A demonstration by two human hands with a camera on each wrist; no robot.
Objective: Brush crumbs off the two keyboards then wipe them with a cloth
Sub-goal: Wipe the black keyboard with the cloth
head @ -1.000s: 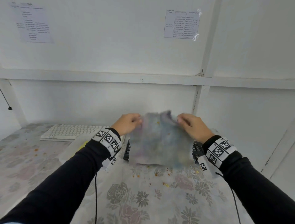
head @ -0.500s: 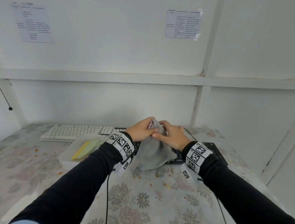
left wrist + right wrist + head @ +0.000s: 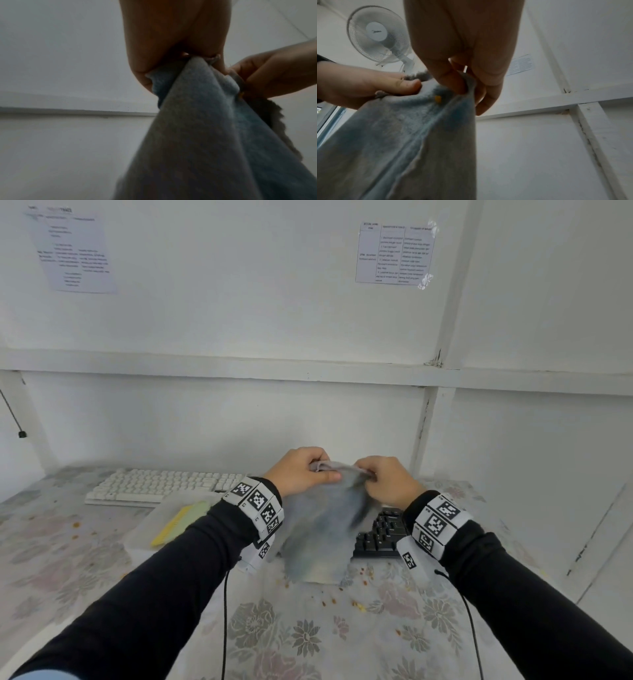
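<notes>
A grey-blue cloth (image 3: 325,525) hangs over the table, pinched at its top edge by both hands. My left hand (image 3: 303,474) grips the cloth's upper left part, my right hand (image 3: 383,481) the upper right part, a short gap between them. In the left wrist view the cloth (image 3: 197,128) runs down from my left hand (image 3: 171,56). In the right wrist view the cloth (image 3: 406,135), with a yellow crumb stuck on it, hangs from my right hand (image 3: 462,75). A black keyboard (image 3: 383,535) lies behind the cloth, mostly hidden. A white keyboard (image 3: 161,484) lies at the back left.
A clear plastic tray (image 3: 150,529) holding a yellow-green brush (image 3: 181,520) sits left of my left wrist. Orange crumbs (image 3: 359,606) lie scattered on the floral tablecloth (image 3: 308,638). A white wall (image 3: 239,412) stands right behind the table. A fan (image 3: 376,33) hangs on the wall.
A second ago both hands held the cloth spread wide. They came together and bunched it, and now they have drawn slightly apart again with the cloth hanging between them.
</notes>
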